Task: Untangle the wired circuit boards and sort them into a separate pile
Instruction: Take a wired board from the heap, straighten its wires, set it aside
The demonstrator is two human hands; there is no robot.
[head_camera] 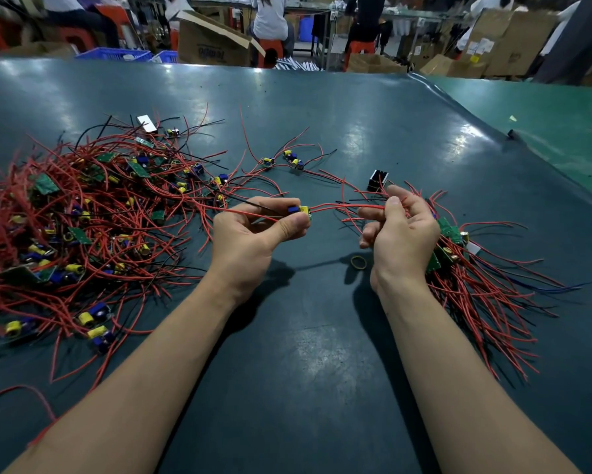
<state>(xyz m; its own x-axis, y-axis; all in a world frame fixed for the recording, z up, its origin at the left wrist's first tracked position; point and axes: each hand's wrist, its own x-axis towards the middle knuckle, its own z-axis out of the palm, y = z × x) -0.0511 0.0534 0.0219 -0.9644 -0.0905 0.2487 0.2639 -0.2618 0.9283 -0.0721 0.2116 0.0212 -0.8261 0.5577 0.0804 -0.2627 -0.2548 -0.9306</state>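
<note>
Green bench (321, 336): tangled pile (82, 213) left; left hand (250, 234) pinches board (301, 212), right hand (400, 230) grips wires (342, 207); rubber band (358, 262) between.

A tangled heap of boards (82, 213) is found at the left of the surface (321, 336), a sorted bundle (475, 285) at the right, a rubber band (358, 262) between them.

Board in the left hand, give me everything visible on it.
The circuit board is small and green, carrying a blue block-shaped part and a yellow part. It is held above the table, pinched between thumb and fingers of the left hand. Red wires run from its right end to the right hand, which pinches them; more red wire and a thin black one trail left toward the tangled pile.
</note>
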